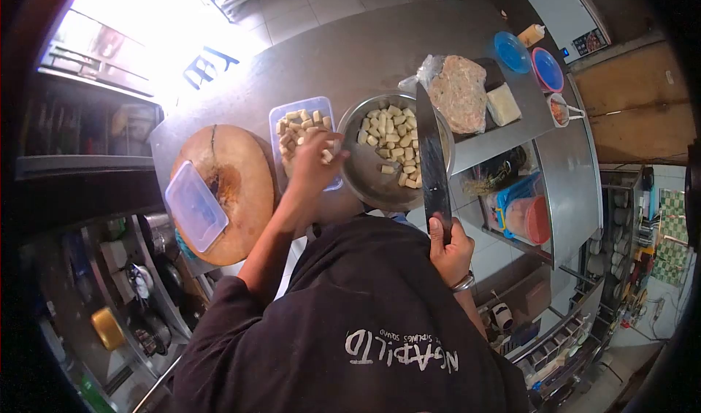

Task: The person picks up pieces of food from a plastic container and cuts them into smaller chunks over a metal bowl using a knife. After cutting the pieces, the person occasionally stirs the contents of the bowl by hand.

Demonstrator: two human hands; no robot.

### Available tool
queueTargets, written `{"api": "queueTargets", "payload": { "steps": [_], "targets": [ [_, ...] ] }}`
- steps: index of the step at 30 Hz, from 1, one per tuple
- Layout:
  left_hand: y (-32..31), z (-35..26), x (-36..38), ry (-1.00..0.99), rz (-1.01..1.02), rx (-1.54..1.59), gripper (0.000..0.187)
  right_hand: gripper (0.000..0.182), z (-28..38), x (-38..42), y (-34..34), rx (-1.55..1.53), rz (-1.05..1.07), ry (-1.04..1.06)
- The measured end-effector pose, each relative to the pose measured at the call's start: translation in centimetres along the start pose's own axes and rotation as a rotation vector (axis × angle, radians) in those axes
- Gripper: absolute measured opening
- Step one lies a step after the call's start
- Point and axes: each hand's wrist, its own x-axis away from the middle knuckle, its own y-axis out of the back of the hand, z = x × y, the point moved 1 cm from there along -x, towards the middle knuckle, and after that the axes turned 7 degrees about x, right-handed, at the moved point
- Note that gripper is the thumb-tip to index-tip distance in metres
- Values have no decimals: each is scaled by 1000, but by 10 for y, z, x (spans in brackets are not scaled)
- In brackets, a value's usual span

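Note:
My left hand (pixel 319 157) reaches over a clear plastic container (pixel 337 113), its bent fingers apart among the short, pale, cut pieces (pixel 298 123). Just right of it sits a metal bowl (pixel 359 176) holding more of these pale pieces (pixel 393 132). My right hand (pixel 451 252) grips a large, wide-bladed knife (pixel 431 157) by its handle. The dark blade points away from me and overlaps the bowl's right side in this view. On the left, a translucent lid (pixel 196 205) lies on a round wooden chopping board (pixel 244 165) with a stained middle.
A plastic bag of pinkish, mince-like food (pixel 460 95) and a pale wrapped block (pixel 504 106) lie right of the bowl. Farther right are blue plates (pixel 512 52), a squeeze bottle (pixel 531 35) and a small tub (pixel 561 111). Under the metal table (pixel 314 55), a red container (pixel 529 219) stands on a shelf.

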Motion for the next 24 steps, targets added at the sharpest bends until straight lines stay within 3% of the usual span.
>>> {"api": "queueTargets", "payload": {
  "steps": [1,3,6,8,12,15,17,18,19,21,24],
  "targets": [
    [-16,2,-1,-26,168,52,32,26,-1,-1,1,0,1,4],
    [-62,20,-5,-450,369,-198,33,25,-1,-1,1,53,25,24],
    [-113,27,-5,-367,521,-83,30,24,0,0,2,20,18,-13],
    [-134,15,-12,-121,788,-494,24,24,-1,2,4,18,5,-32],
    [-147,31,-15,-209,746,-538,30,24,-3,5,7,7,-27,-47],
    [-137,30,-17,-240,843,-491,27,24,-4,5,5,-19,-46,-52],
    [-99,-8,-12,203,556,374,17,25,-5,5,6,-5,-28,-68],
    [-95,-5,-14,360,552,498,20,25,-5,5,6,7,-9,-78],
    [-91,-4,-12,361,551,498,20,25,-4,5,6,7,-8,-77],
    [-79,-7,-9,565,324,1044,25,26,-1,3,6,12,-2,-63],
    [-59,-18,-6,520,337,1316,27,28,-1,0,4,91,66,-25]
  ]
}}
